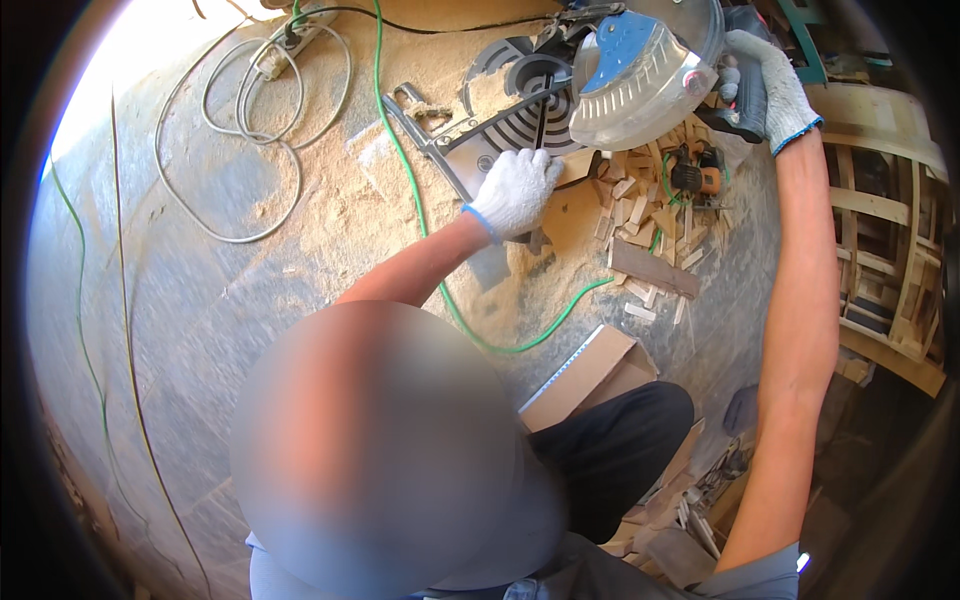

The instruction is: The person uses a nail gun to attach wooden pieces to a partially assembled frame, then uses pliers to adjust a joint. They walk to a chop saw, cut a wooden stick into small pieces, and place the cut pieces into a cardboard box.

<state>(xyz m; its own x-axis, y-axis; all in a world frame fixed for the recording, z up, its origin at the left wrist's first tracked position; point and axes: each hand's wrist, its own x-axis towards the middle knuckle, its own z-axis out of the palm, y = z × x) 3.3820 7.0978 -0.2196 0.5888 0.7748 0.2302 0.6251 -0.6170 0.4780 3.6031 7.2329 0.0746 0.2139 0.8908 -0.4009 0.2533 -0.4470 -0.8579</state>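
Left hand pressed flat, fingers together, on wood piece at saw base, far centre. Right hand clamped on saw handle, far right. Offcuts piled just right.

One mitre saw, two gloved hands, one green cable, one cardboard box, many wood offcuts

Knit cloth gloves, rough wood offcuts (sawdust-coated)
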